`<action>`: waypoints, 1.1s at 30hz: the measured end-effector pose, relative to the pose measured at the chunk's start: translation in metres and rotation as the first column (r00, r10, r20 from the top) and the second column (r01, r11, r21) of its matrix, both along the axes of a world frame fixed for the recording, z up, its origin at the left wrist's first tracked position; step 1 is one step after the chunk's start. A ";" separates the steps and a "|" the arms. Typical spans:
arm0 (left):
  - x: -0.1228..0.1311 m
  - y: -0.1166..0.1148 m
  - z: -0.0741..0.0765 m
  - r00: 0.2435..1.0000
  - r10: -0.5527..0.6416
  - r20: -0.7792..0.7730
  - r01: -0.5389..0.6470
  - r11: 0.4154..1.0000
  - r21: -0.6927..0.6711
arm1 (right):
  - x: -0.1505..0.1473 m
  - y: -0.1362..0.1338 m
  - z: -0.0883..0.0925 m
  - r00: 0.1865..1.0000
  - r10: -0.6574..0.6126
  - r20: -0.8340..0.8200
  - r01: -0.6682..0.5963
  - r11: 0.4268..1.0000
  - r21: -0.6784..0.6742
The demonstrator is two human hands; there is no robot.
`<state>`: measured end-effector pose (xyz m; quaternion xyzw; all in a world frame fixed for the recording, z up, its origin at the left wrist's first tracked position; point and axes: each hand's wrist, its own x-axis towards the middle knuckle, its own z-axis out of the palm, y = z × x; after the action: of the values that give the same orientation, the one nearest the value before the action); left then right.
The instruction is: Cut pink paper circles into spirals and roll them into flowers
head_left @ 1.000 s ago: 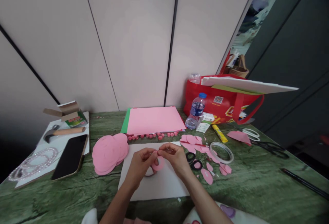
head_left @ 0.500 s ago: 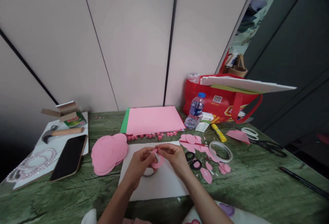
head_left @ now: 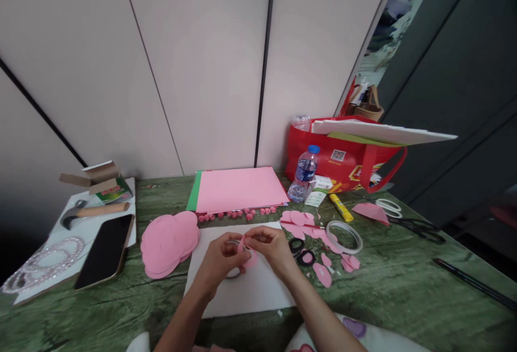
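Observation:
Above a white board, both hands pinch a curled strip of pink paper. My left hand is closed on its left side, thumb against the paper. The fingers of my right hand are pressed together at the strip's upper end. Partly hidden under my left hand is a white ring, perhaps a roll of tape. Beyond the hands runs a row of small pink paper rolls. Black-handled scissors lie just right of my right hand.
Pink paper circles are piled on the left, near a phone, a hammer and bead strings. Pink sheets lie at the back. A bottle, a red bag, a glue stick and a tape roll stand or lie rightward.
The pink strip has turned between my fingers, from an open loop to a more edge-on, upright curl. My right hand has shifted slightly; the whole view has moved a little.

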<state>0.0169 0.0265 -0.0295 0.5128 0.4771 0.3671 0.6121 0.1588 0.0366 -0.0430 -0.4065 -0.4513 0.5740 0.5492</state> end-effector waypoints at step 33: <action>-0.001 0.000 0.003 0.999 0.018 0.045 -0.018 1.000 -0.009 | -0.001 0.001 0.002 0.999 -0.044 -0.012 0.044 0.999 0.013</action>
<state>0.0164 0.0266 -0.0269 0.4974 0.4693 0.3822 0.6216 0.1583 0.0373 -0.0406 -0.4093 -0.4426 0.5612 0.5671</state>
